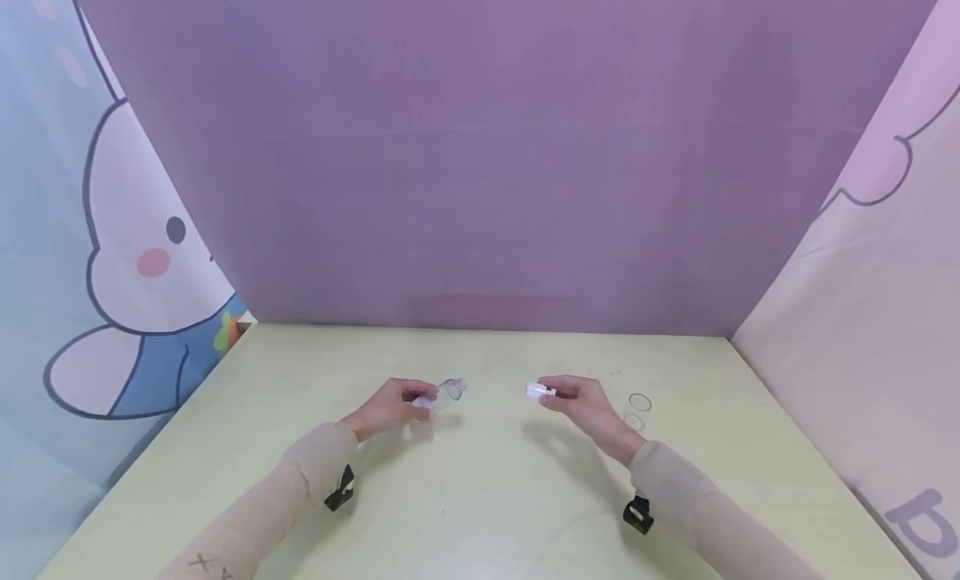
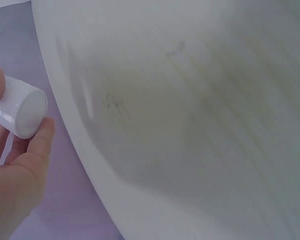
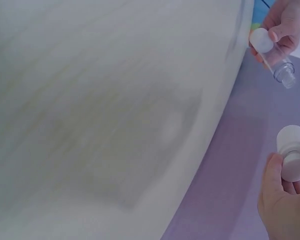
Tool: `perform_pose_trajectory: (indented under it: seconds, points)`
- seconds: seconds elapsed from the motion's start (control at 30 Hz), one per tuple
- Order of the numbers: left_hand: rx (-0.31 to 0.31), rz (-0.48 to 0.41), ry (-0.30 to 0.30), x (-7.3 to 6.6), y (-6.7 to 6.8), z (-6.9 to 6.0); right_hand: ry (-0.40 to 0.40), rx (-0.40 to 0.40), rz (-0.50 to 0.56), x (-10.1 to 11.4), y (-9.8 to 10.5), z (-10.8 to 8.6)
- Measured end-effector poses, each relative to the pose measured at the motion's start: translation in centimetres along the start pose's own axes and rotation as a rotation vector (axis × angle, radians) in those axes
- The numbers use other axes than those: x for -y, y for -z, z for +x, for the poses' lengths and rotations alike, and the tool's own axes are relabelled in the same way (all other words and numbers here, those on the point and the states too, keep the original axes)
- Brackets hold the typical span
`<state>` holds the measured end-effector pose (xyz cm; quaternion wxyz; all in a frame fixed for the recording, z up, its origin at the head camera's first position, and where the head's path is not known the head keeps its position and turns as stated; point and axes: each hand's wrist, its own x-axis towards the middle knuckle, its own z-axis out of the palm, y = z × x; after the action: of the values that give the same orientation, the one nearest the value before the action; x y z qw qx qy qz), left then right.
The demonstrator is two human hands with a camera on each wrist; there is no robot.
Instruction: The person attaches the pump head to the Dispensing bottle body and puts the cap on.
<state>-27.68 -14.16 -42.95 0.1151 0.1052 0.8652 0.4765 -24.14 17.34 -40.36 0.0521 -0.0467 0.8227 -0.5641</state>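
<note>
My left hand [image 1: 388, 407] grips a clear bottle [image 1: 447, 392] by its white lower end, and the narrow neck tilts up toward the right. In the left wrist view the bottle's round white base [image 2: 31, 114] shows between thumb and fingers. Across a gap, my right hand [image 1: 588, 407] pinches a small white cap-like piece [image 1: 537, 391]. That piece has a wide round part and a narrower one in the right wrist view. Both things are held just above the table. Behind the right wrist a transparent cylinder [image 1: 638, 403], perhaps a clear cover, stands on the table.
The pale yellow-green table [image 1: 480, 497] runs back to a purple panel [image 1: 480, 188]. Printed cartoon side panels [image 1: 157, 263] flank it left and right. Black wrist mounts [image 1: 638, 514] hang under both sleeves, close to the tabletop.
</note>
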Motion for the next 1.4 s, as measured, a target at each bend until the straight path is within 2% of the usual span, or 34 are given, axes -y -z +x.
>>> perform_pose_trajectory:
  seconds: [0.57, 0.93, 1.27, 1.4]
  points:
    - [0.049, 0.002, -0.044, -1.0, -0.6, 0.4, 0.029, 0.017, -0.006, 0.9, -0.9, 0.2]
    - [0.075, 0.006, -0.049, -1.7, -1.2, 0.6, 0.025, 0.048, 0.036, 1.2, -1.9, 0.3]
    - [0.086, 0.005, -0.039, -2.2, -1.8, 1.0, 0.041, 0.049, 0.016, 1.7, -2.5, 0.3]
    - [0.095, 0.003, -0.052, -2.2, -2.0, 1.0, 0.03, 0.057, 0.032, 1.9, -2.7, 0.4]
